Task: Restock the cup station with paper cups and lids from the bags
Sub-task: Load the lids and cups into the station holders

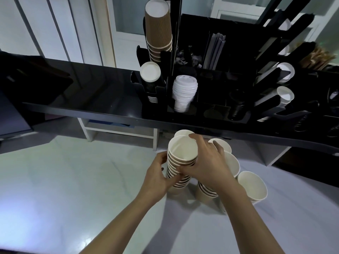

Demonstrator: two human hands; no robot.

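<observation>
Both hands grip one cup stack (180, 162), the left hand (159, 177) low on its side, the right hand (207, 162) wrapped near the rim. Beyond the hands, the station (216, 92) holds lids (184, 92) and some cups; further stacks (251, 186) beside the right hand await loading.

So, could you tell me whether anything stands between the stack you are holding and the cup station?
Yes. Both the left hand and right hand grip the white cup stack below the black counter, whose front edge overhangs between it and the cup station.
</observation>
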